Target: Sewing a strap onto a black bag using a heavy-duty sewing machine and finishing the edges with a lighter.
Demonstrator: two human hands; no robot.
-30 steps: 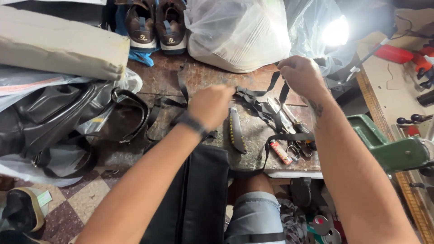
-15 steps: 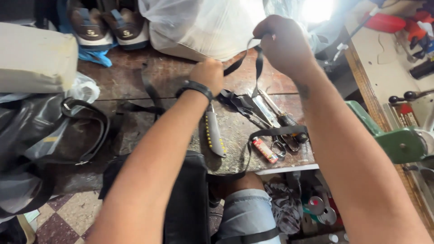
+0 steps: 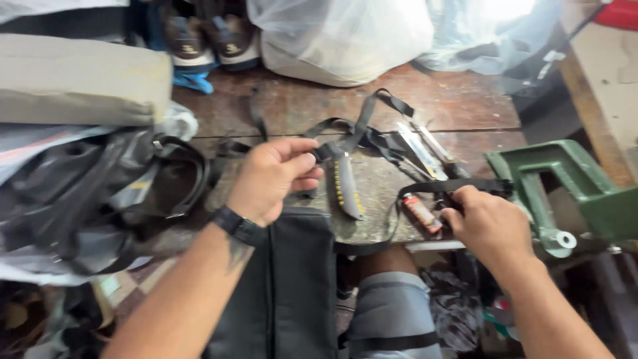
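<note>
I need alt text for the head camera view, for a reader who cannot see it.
Two bare hands work over a worn wooden workbench: the left hand pinches a black strap, and the right hand rests near a small red lighter. A knife lies between them.

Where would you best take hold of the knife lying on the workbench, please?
Probably by the handle of the knife, the studded part lying near the left hand. Come from above on that side: the blade tip points toward the near edge of the workbench, and black straps crowd the far end.

Black wristband [image 3: 237,225]; grey shorts [image 3: 392,312].
</note>
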